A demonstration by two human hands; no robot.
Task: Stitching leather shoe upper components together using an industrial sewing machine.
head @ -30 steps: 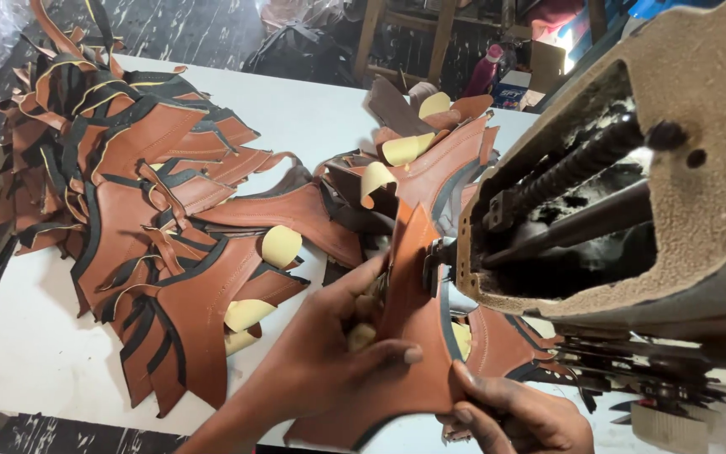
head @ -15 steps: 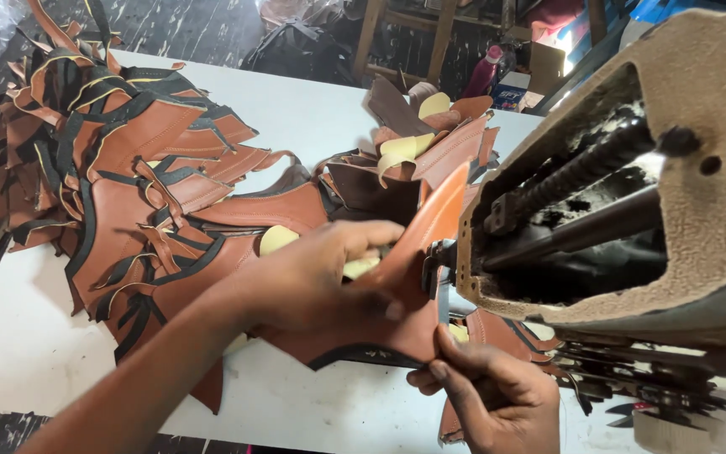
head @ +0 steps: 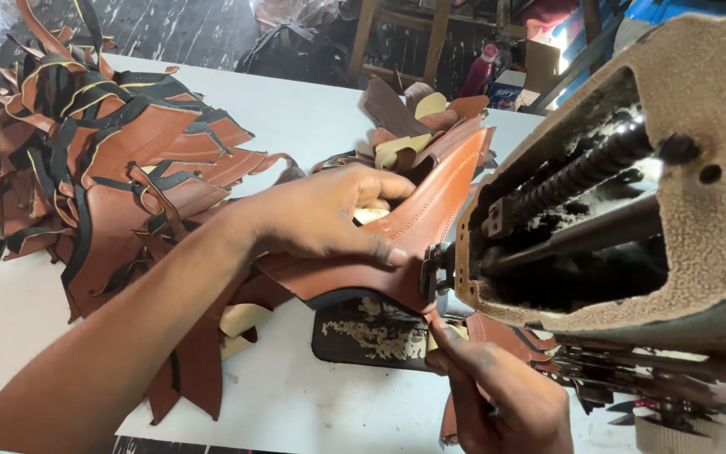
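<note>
Compared with the earlier frames, the left hand (head: 329,214) has shifted further over the brown leather piece (head: 418,227) and the piece now stands tilted against the machine head, its stitched edge rising toward the upper right. Left hand: fingers curled over the top of the piece, thumb along its near face, gripping it from above. Right hand (head: 497,395): below and to the right of the left hand, thumb and forefinger pressed together at the lower edge of the same piece, just beneath the metal foot (head: 434,269); whether the fingertips pinch the leather itself or only touch it cannot be told. The leather piece lies between the two hands, its right end touching the foot of the sewing machine (head: 632,193), whose worn tan casing and exposed dark shafts fill the space right of both hands. Under the piece, just left of the right hand, a dark scuffed plate (head: 363,332) lies on the white table (head: 296,395). Left of the left forearm, a large heap of brown leather cut pieces with black trim (head: 111,168) rests on the table. Beyond the left hand, a smaller stack of brown and cream pieces (head: 413,126) lies near the machine. Right of the right hand, more brown pieces (head: 506,336) show beneath the machine.
</note>
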